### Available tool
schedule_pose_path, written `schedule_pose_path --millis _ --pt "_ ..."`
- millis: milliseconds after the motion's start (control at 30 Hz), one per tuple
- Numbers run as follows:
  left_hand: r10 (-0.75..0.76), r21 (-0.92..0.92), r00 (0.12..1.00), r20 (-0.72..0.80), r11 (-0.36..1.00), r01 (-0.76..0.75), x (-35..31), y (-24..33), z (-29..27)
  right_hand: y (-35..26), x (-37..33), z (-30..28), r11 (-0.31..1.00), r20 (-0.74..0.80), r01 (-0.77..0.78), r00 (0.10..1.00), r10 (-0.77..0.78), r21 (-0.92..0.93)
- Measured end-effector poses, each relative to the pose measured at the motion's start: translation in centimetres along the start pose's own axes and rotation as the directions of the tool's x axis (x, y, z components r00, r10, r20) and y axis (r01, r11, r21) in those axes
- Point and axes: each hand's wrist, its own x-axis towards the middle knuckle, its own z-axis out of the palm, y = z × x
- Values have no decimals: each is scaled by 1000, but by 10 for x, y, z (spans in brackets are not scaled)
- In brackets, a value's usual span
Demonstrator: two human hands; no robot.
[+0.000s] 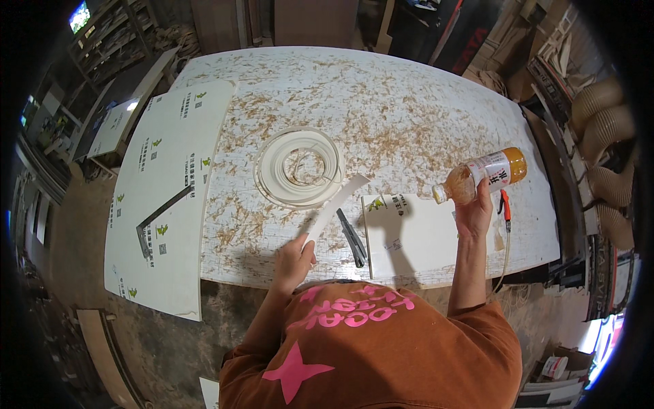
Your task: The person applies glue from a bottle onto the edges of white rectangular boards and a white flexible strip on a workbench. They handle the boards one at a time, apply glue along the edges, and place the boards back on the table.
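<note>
My left hand point(293, 263) is closed round the lower end of a flat white edging strip point(336, 206), which slants up and to the right over the table. In my right hand point(473, 217) is a clear plastic bottle point(512, 165) of amber glue-like liquid, tipped on its side with its neck to the left. Its liquid lies mostly toward the base. A black utility knife-like tool point(351, 238) rests between the strip and a small white board point(429, 255). Beyond my left hand lies a coil of white edging point(271, 163).
Wood shavings litter the white worktable point(381, 88). A large printed board point(129, 204) covers its left side, with a metal square point(165, 208) on top. An orange air gun point(505, 204) and hose are at the right. Ribbed ducts point(603, 136) stand beyond the right edge.
</note>
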Motion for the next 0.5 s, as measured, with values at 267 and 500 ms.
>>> schedule_pose_path --millis 267,500 --pt "42 43 995 90 998 -46 3 17 13 34 -36 33 951 219 254 952 -214 -177" --pt "143 21 980 140 989 -147 -19 67 11 85 -37 50 750 532 530 798 -283 -396"
